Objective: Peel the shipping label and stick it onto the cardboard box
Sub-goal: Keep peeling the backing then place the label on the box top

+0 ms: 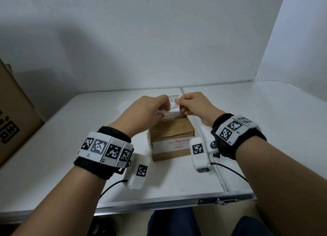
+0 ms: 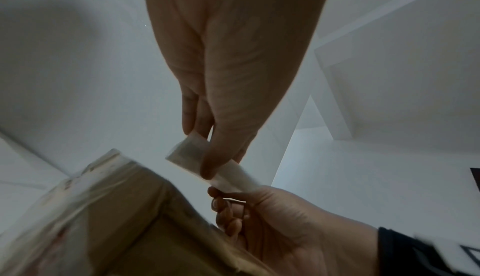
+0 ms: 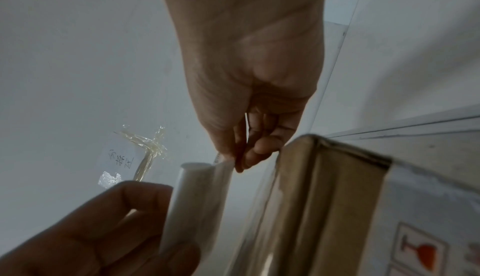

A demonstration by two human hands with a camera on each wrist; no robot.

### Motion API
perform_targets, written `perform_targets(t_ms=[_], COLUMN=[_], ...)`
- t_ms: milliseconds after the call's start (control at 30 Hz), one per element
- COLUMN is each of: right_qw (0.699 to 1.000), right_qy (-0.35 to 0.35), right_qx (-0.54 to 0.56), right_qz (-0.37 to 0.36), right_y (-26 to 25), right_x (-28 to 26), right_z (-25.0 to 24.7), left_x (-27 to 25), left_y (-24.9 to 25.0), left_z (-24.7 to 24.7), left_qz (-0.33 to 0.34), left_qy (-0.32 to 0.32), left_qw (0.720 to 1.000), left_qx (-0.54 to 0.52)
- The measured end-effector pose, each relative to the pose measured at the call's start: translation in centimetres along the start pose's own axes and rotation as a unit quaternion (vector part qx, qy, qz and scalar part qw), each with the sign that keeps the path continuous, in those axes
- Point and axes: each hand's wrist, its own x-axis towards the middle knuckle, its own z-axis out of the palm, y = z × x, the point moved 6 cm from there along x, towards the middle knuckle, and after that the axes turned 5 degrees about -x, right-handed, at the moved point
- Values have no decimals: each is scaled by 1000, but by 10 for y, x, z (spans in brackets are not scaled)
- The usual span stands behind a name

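Note:
A small brown cardboard box, taped and with a red-printed white strip on its near side, stands mid-table. Above its far end both hands hold a white shipping label with a barcode. My left hand pinches the label's left part, thumb over fingers, as the left wrist view shows: left hand, label. My right hand pinches its right edge. In the right wrist view the right hand nips the curled label beside the box. A glossy sheet hangs under the label.
The white folding table has a seam just right of the box and a metal front edge. A large brown carton stands at the left. A crumpled tape scrap and a handwritten note lie on the table. The wall is close behind.

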Motion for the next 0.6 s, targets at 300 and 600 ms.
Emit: perform_targets(t_ms=[300,600], right_qw=[999,998], right_qy=[12,10], right_qx=[-29,-51], right_qz=[-16,-38], right_y=[5,7], right_x=[8,12], right_z=[0,0], left_x=[-2,-1], left_y=[-1,-4], left_z=[0,8], left_qz=[-11,-28], left_qy=[2,-21], left_qw=[999,999], left_qx=[-48,-37])
